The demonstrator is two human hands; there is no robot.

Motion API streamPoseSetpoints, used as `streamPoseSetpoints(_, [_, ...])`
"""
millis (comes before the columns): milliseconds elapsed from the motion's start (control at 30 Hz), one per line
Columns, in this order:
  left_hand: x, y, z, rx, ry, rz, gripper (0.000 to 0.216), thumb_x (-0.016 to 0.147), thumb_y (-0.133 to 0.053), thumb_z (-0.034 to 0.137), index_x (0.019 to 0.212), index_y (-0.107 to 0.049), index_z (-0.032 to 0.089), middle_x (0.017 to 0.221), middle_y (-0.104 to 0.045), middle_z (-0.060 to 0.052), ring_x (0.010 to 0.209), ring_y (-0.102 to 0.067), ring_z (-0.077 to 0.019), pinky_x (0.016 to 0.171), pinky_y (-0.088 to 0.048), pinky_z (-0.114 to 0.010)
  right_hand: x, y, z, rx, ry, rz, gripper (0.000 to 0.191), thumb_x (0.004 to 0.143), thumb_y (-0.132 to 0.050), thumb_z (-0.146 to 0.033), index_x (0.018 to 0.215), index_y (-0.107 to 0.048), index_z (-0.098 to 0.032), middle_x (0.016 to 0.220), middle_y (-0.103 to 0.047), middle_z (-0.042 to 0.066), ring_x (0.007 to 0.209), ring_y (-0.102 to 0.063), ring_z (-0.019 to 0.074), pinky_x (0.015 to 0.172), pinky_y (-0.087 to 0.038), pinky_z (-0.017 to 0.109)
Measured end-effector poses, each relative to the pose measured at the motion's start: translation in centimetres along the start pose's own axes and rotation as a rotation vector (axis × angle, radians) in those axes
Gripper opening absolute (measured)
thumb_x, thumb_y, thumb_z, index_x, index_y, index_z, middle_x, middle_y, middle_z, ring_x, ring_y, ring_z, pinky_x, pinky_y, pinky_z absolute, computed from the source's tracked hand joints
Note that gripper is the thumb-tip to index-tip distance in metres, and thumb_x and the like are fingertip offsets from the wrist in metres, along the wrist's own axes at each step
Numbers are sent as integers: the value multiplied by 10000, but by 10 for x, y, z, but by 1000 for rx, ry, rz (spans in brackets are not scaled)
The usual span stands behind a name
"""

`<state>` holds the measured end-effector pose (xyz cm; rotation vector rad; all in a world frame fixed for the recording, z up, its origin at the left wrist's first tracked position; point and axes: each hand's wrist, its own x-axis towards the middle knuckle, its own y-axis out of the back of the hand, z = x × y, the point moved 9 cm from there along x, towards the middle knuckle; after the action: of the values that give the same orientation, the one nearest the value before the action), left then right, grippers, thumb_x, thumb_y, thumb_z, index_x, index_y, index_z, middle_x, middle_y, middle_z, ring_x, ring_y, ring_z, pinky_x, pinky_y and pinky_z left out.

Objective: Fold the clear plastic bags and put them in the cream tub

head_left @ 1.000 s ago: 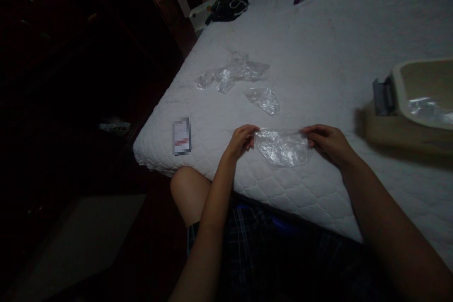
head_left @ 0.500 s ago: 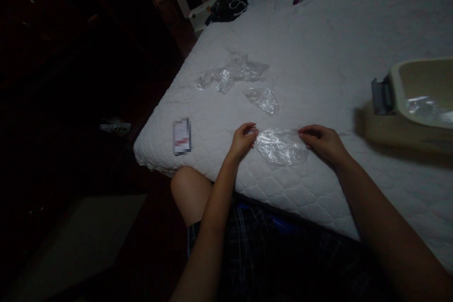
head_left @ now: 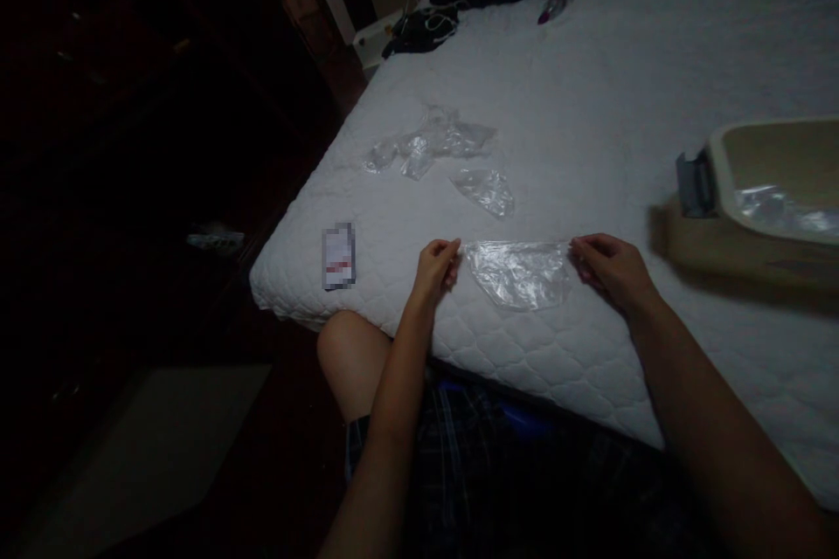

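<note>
A clear plastic bag [head_left: 517,275] is stretched between my two hands, just over the near part of the white quilted mattress [head_left: 564,367]. My left hand [head_left: 438,269] pinches its upper left corner, fingers closed. At the upper right corner, my right hand [head_left: 609,269] grips it between thumb and fingertips. The bag's top edge runs nearly straight, and its lower part looks wrinkled and shiny. Just beyond it lies another clear plastic bag [head_left: 488,190], with more crumpled clear plastic [head_left: 429,142] farther back.
To the right stands a beige bin [head_left: 753,253] with a grey latch, clear plastic inside it. A blurred-out phone-like rectangle [head_left: 339,256] lies near the mattress's left corner. Dark items with a white cord [head_left: 423,28] are at the far edge. My knee [head_left: 350,358] touches the near side.
My hands have moved apart, pulling the bag's top edge straighter and wider. The view has shifted slightly, and the other plastic pieces stay where they lay.
</note>
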<state>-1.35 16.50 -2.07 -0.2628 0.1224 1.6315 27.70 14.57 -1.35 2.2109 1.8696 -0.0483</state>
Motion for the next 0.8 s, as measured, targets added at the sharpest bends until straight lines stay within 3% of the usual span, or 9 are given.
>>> streamPoseSetpoints(67, [-4,-1,-5,102,84,-27,388,746,-628,513,669,-507,153,544,-521,41,290,-363,-11,282,-198,-156,-2,2,5,-57,-57,-29,377,708,-637,-566,692,-584,-192,438,-449,-41,336,-348,59,295,-219,188])
streamPoseSetpoints(167, [-8,-5,-9,214,153,-87,413,756,-621,522,641,-539,134,519,-553,8,276,-385,-23,281,-218,-163,-6,1,12,-117,-136,-125,397,700,-645,-570,687,-604,-176,418,-434,-39,330,-324,55,302,-200,192])
streamPoseSetpoints(367, [-10,-18,-15,201,197,-248,366,806,-591,450,647,-551,123,636,-645,-44,293,-428,-26,284,-267,-166,-7,-7,22,-153,-198,-324,409,687,-658,-564,761,-655,-162,404,-438,-35,331,-307,50,310,-179,188])
streamPoseSetpoints(567, [-10,-23,-17,159,190,-257,196,749,-663,290,771,-565,122,634,-622,-2,339,-504,-47,294,-280,-151,-7,-14,18,-107,-142,-314,404,638,-717,-518,809,-649,-159,628,-624,28,386,-373,38,331,-241,180])
streamPoseSetpoints(800, [-11,-25,-19,93,115,-196,287,644,-719,210,859,-540,147,667,-602,40,372,-528,-50,307,-266,-139,-9,-15,15,-55,-96,-278,419,587,-765,-484,840,-638,-175,629,-598,3,433,-429,55,372,-330,188])
